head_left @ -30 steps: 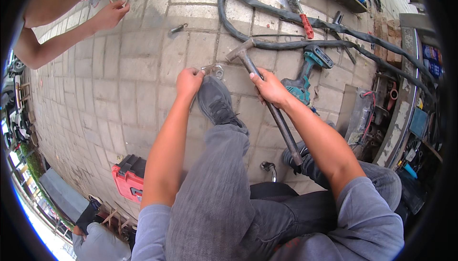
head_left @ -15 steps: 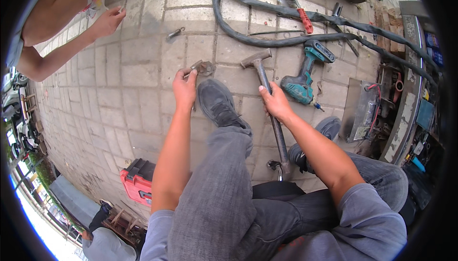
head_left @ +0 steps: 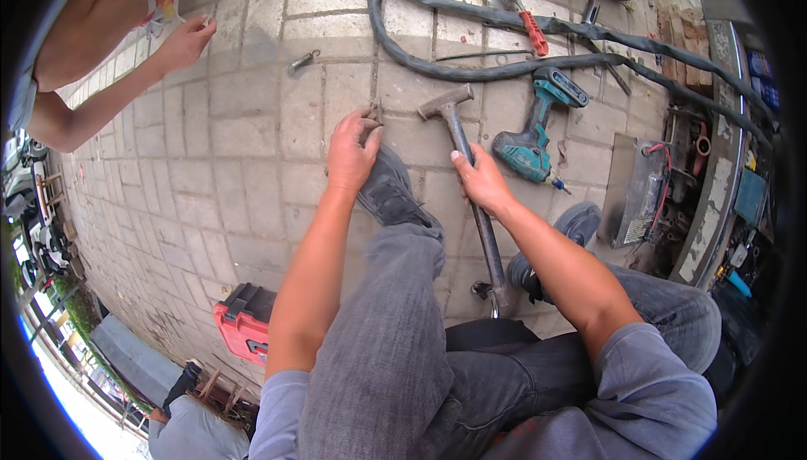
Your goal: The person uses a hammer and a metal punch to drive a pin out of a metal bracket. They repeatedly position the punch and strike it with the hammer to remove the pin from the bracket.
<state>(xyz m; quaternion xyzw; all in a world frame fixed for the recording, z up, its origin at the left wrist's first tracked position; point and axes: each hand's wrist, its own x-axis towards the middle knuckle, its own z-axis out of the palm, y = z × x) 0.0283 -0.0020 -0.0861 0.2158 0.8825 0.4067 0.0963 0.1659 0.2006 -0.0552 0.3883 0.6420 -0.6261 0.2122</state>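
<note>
Pinches a small, brownish-grey metal piece [head_left: 377, 110] between the thumb and fingers of the left hand [head_left: 353, 151], curled nearly closed just beyond the toe of a dark grey lace-up shoe [head_left: 388, 189]. Partly hides the piece behind the fingertips; cannot tell whether also touching the pale beige-grey brick paving [head_left: 244, 136] with it. Grips a long, dark, metal-handled hammer [head_left: 486, 237] around the middle of its shaft in the right hand [head_left: 483, 178], closed with the thumb uppermost. Points the blunt brown head away from the body, to the right of the metal piece and apart from it, and slants the shaft back between the legs.

Has a teal-and-black cordless drill [head_left: 523, 151] lying to the right of the hammer, and farther right a silvery, box-shaped metal case [head_left: 630, 195] with a red wire. Has, beyond both hands, a thick, dark grey, wrapped hose [head_left: 471, 12] looping across the paving, crossed by a red-handled, dark-bristled brush [head_left: 534, 34]. Has a red-and-black plastic toolbox [head_left: 239, 325] beside the left forearm. Sees another person's bare hand [head_left: 185, 44] at upper left, well apart from the work.
</note>
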